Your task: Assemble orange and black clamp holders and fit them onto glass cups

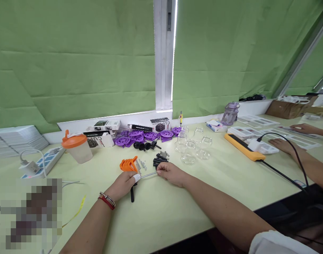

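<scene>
A thin metal rod point(148, 175) is held level between my two hands. My left hand point(126, 183), with bracelets at the wrist, is closed on its left end. At the other end, the fingertips of my right hand point(169, 172) pinch it. A black tube-like piece point(132, 194) sticks out below my left hand; whether it is held or lies on the table cannot be told. Just beyond the hands are orange clips point(129, 164), small screws and metal pins point(142, 165), black tubes point(159, 159) and springs point(165, 154).
Purple wheel-shaped parts point(136, 135), black knobs point(145, 145) and cup-holder boxes point(100, 138) line the back. Clear glass cups point(190, 148) stand right of centre. An orange-lidded cup point(77, 148) and power strip point(49, 160) are left. Another person's hands point(285, 145) work beyond the yellow power strip point(243, 148).
</scene>
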A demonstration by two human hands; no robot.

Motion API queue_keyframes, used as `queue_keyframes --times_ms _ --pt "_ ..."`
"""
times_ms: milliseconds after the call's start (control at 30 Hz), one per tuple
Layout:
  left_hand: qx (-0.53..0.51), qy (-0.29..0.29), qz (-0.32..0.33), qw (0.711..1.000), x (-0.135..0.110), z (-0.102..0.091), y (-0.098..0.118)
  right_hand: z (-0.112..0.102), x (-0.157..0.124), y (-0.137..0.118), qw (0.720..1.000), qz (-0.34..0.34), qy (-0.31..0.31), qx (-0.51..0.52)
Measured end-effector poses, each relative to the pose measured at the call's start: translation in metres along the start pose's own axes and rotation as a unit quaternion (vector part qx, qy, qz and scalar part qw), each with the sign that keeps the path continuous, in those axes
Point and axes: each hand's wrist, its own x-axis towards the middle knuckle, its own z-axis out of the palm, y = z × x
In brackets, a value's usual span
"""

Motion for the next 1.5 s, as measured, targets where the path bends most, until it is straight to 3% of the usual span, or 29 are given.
queue_keyframes --times_ms 633,933,1500 --pt "0.009 0.002 -0.004 1.0 -0.0019 -0.0005 0.0011 -0.0002 -0.0021 -0.0023 0.999 0.016 0.002 -0.035" --pt "0.006 0.001 -0.002 1.0 -0.0002 -0.0007 -0.0018 0.0015 -0.002 -0.0047 0.999 -0.007 -0.008 0.05" --pt "-0.01 -0.002 0.001 1.0 0.0006 0.0002 -0.0036 0.0007 -0.0049 -0.0101 1.0 0.015 -0.003 -0.026"
